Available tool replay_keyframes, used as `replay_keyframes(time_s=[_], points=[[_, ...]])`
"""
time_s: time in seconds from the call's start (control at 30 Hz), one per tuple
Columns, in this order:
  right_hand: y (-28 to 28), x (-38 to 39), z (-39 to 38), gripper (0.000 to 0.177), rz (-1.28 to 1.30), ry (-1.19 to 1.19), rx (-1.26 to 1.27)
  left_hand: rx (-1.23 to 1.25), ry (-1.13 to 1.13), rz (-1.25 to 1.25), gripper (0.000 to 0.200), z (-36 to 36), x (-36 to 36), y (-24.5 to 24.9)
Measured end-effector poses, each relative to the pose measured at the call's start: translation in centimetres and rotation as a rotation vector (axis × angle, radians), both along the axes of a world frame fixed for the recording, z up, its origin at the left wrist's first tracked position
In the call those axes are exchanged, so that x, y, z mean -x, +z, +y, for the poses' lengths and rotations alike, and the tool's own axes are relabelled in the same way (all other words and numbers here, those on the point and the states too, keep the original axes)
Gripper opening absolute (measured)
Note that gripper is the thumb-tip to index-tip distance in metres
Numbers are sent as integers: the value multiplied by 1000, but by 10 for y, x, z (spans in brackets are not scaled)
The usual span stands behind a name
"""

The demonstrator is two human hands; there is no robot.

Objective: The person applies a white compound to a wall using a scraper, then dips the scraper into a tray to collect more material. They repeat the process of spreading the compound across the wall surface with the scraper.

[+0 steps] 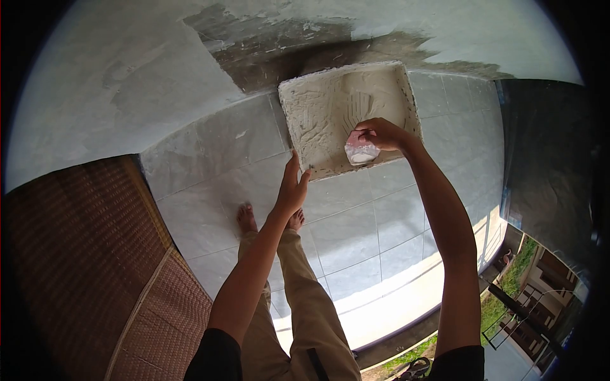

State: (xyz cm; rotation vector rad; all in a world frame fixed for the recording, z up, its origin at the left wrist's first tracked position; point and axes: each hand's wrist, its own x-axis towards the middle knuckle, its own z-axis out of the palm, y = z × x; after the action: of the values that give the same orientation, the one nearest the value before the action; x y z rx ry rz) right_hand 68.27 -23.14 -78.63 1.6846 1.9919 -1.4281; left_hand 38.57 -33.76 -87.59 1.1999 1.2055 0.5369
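A square, shallow tray [296, 127] crusted with pale paste sits at the foot of the wall. Spread over its inside is a beige-white, plaster-like paste [365, 89], marked with ridges and parallel grooves. My left hand [293, 187] grips the tray's near left corner, thumb on one side and fingers on the other. In my right hand [384, 134], above the tray's near right part, is a pink scraper [362, 147] smeared with white paste. My fingers close around its upper part, and its exact shape is partly hidden.
Grey tiles [343, 225] cover the floor, with my bare feet [246, 217] below the tray. The wall [159, 57] has a dark, uncoated patch [267, 47]. A brown woven mat [82, 254] stands at left, dark sheeting [546, 146] at right. Outside, grass [492, 311] shows.
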Motion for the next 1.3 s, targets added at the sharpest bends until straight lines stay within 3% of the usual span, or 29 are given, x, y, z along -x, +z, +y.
replay_keyframes(time_s=[0.17,0.23,0.4,0.47,0.77,1.3], points=[[-4,7,-8,31,24,-169,-43,3,27,-28,73,-2,-2,-3],[-6,16,-18,30,-5,8,-87,-3,23,-24,73,-3,-2,-7],[-2,16,-29,28,69,-45,-29,-20,18,-17,73,-5,-2,-10],[-6,12,-27,29,118,-80,4,-140,21,-1,73,-4,-3,-10],[9,11,-2,30,-6,4,58,-118,18,-40,73,-3,1,-11],[8,-9,-4,28,13,12,82,-88,2,-34,74,-6,3,-11]])
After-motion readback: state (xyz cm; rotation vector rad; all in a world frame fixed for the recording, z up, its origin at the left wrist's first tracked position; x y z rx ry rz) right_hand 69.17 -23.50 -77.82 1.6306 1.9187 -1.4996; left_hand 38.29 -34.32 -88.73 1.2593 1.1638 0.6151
